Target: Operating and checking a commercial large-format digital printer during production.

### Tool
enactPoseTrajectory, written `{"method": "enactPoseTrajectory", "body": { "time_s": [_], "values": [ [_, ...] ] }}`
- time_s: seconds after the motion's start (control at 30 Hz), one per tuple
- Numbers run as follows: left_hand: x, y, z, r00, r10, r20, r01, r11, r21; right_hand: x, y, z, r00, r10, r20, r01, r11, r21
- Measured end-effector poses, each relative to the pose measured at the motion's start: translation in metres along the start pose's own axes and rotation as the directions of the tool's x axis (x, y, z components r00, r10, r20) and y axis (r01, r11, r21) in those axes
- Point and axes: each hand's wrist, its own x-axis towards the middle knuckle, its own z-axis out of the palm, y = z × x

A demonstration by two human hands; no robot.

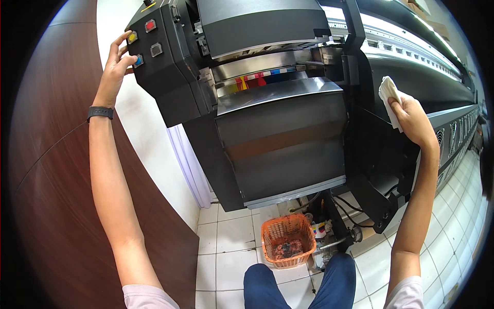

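Note:
My left hand (115, 69) is at the black control panel (170, 77) of a large-format printer, at the upper left. Its thumb rests on the blue button (138, 60), and a fingertip is beside the yellow button (133, 37). The fingers are apart and hold nothing. A red button (150, 25) and a grey button (156, 49) are also on the panel. Raised at the right, my right hand (413, 117) pinches a folded white wipe (389, 99). Between my hands, the printer's dark front cover (288, 134) sits below a slot showing ink-coloured parts (252, 81).
An orange plastic basket (288, 225) with dark, stained contents stands on the white tiled floor (234, 234) near my knees. Black cables (350, 208) hang beside it. A dark brown wooden panel (56, 180) fills the left. The printer's long body (411, 77) extends to the right.

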Motion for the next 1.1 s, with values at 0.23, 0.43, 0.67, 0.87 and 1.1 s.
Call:
{"method": "enactPoseTrajectory", "body": {
  "time_s": [0.23, 0.43, 0.67, 0.87, 1.1],
  "values": [
    [0.000, 0.001, 0.005, 1.000, -0.004, 0.000, 0.004, 1.000, 0.003, 0.001, 0.003, -0.001, 1.000, -0.016, -0.018, 0.016, 0.999, -0.029],
    [0.001, -0.002, 0.004, 0.997, 0.004, -0.078, -0.001, 0.999, 0.041, -0.002, -0.001, -0.001, 1.000, 0.005, -0.012, -0.005, 1.000, 0.008],
    [0.034, -0.033, 0.030, 0.902, 0.147, -0.406, -0.192, 0.979, -0.073, -0.002, -0.009, 0.002, 0.996, 0.066, 0.053, -0.066, 0.998, -0.007],
    [0.030, -0.017, 0.033, 0.908, 0.058, -0.414, -0.175, 0.952, -0.252, 0.007, -0.021, -0.004, 0.994, 0.110, -0.003, -0.110, 0.992, -0.064],
    [0.027, 0.007, 0.045, 0.909, -0.052, -0.414, -0.017, 0.987, -0.160, 0.023, -0.022, -0.001, 0.947, 0.306, 0.094, -0.263, 0.911, -0.317]
  ]
}}
